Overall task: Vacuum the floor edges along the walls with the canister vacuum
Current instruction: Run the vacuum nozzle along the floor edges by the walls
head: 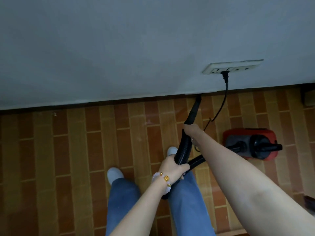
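A black crevice nozzle [194, 109] points at the foot of the grey wall [119, 48], its tip touching the floor edge. My right hand [193, 133] grips the nozzle's rear end where the ribbed black hose [183, 150] begins. My left hand [173, 166], with a bead bracelet on the wrist, holds the hose lower down, where it bends. The hose runs on to the red and black canister vacuum [250, 143], which sits on the floor to the right.
A black power cord [221, 106] hangs from a white wall socket [233, 66] down to the brick-patterned floor [68, 150] beside the nozzle. My legs in blue trousers and pale shoes [114, 173] stand below the hands. A dark object [308, 97] sits at the far right.
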Demonstrator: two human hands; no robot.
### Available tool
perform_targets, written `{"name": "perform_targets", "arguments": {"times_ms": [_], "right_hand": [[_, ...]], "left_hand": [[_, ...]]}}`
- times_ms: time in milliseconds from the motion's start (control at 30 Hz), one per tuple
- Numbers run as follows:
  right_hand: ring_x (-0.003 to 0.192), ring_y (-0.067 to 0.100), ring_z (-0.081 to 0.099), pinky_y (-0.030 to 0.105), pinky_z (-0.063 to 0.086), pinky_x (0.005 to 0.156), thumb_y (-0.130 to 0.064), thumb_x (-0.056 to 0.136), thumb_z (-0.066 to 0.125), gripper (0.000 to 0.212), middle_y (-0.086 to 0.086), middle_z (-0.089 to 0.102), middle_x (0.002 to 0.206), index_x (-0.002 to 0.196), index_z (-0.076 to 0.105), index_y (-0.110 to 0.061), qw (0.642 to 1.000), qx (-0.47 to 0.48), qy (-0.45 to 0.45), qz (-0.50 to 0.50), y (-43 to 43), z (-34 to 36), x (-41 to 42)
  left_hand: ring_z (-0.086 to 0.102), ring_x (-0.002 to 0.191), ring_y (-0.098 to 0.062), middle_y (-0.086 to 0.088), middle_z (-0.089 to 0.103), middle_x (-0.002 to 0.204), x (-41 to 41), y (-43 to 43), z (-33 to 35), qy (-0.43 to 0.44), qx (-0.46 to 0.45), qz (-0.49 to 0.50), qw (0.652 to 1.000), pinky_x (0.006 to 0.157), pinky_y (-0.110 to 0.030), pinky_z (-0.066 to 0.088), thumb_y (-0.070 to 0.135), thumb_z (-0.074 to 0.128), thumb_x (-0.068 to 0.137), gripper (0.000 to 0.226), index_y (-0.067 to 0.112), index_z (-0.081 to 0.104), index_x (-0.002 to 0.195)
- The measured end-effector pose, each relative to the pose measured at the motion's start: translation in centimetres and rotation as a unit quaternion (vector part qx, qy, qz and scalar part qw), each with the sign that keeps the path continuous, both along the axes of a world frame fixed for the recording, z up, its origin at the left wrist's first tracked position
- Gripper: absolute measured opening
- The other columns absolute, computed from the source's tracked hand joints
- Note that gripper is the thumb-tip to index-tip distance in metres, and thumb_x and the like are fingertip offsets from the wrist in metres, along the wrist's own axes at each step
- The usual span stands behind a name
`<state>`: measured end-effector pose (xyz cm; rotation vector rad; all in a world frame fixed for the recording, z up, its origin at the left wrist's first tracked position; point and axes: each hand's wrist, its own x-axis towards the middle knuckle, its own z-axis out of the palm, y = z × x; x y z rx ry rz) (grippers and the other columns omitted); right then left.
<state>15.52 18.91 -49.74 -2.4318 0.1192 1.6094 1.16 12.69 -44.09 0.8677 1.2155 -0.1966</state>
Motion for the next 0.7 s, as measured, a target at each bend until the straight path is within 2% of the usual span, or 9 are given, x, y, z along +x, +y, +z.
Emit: {"name": "perform_targets", "arguments": {"times_ms": [67,133,200,267,333,400,500,600,700], "right_hand": [[0.072,0.020,0.048,0.026,0.040,0.051,-0.025,0.096,0.043,0.020,0.010,0.051,0.110,0.116,0.038,-0.022,0.999,0.005,0.000,0.035,0.5,-0.7,-1.7],[0.074,0.016,0.047,0.024,0.041,0.060,-0.019,0.097,0.041,0.016,0.008,0.048,0.106,0.113,0.037,-0.020,0.997,0.022,0.000,0.071,0.8,-1.1,-2.9],[0.075,0.015,0.047,0.024,0.041,0.063,-0.016,0.096,0.045,0.031,0.005,0.048,0.100,0.127,0.042,-0.010,0.994,0.052,-0.003,0.100,0.7,-1.3,-3.8],[0.092,0.024,0.053,0.031,0.045,0.069,-0.021,0.095,0.047,0.046,0.007,0.053,0.114,0.138,0.035,-0.010,0.994,0.041,0.009,0.103,0.4,-1.1,-4.6],[0.099,0.027,0.053,0.035,0.048,0.077,-0.023,0.095,0.046,0.046,0.013,0.052,0.124,0.137,0.034,-0.012,0.993,0.027,0.016,0.109,0.1,-0.7,-5.4],[0.100,0.026,0.051,0.033,0.046,0.081,-0.018,0.096,0.046,0.044,0.017,0.051,0.128,0.137,0.035,-0.007,0.990,0.036,0.017,0.133,-0.1,-0.3,-6.1],[0.118,0.030,0.051,0.032,0.043,0.089,-0.016,0.096,0.047,0.046,0.017,0.048,0.135,0.139,0.034,-0.003,0.981,0.044,0.010,0.190,-0.5,0.3,-7.1],[0.120,0.031,0.048,0.033,0.044,0.089,-0.018,0.097,0.046,0.052,0.013,0.044,0.137,0.144,0.024,-0.007,0.977,0.035,0.032,0.208,-0.7,1.0,-8.5],[0.116,0.032,0.051,0.033,0.045,0.081,-0.020,0.097,0.045,0.059,0.015,0.046,0.136,0.148,0.018,-0.010,0.966,0.038,0.039,0.251,-0.8,1.3,-10.1]], "left_hand": [[0.055,0.051,-0.015,-0.001,0.060,0.061,-1.3,-0.3,-0.3,-0.005,-0.006,0.031,0.999,0.058,-0.027,0.049,0.014,0.062,0.076,0.008,0.016,0.056,0.081],[0.054,0.049,-0.013,0.000,0.059,0.059,-2.5,-0.3,-0.5,-0.015,-0.012,0.051,0.999,0.058,-0.027,0.048,0.012,0.062,0.078,0.010,0.018,0.055,0.080],[0.054,0.050,-0.013,0.001,0.060,0.060,-3.4,-0.5,-0.8,-0.021,-0.015,0.055,0.998,0.060,-0.028,0.050,0.012,0.063,0.078,0.012,0.020,0.054,0.081],[0.056,0.052,-0.014,0.000,0.061,0.061,-4.2,-1.0,-1.0,-0.024,-0.022,0.056,0.998,0.065,-0.031,0.052,0.014,0.065,0.076,0.013,0.018,0.055,0.083],[0.058,0.055,-0.015,0.000,0.063,0.062,-4.7,-1.7,-1.0,-0.026,-0.030,0.057,0.998,0.070,-0.035,0.053,0.016,0.067,0.073,0.016,0.016,0.056,0.085],[0.060,0.058,-0.016,-0.003,0.064,0.064,-5.0,-2.5,-0.7,-0.028,-0.038,0.059,0.997,0.076,-0.039,0.055,0.018,0.067,0.070,0.018,0.015,0.056,0.084],[0.059,0.062,-0.018,-0.006,0.064,0.069,-5.4,-3.5,-0.1,-0.042,-0.052,0.082,0.994,0.077,-0.039,0.054,0.015,0.065,0.071,0.014,0.015,0.057,0.083],[0.058,0.062,-0.018,-0.007,0.062,0.070,-6.2,-4.2,0.6,-0.055,-0.066,0.112,0.990,0.073,-0.036,0.052,0.010,0.065,0.074,0.013,0.014,0.056,0.083],[0.057,0.060,-0.016,-0.006,0.061,0.069,-7.3,-4.6,0.9,-0.060,-0.074,0.138,0.986,0.071,-0.034,0.051,0.009,0.065,0.076,0.014,0.015,0.056,0.084]]}}
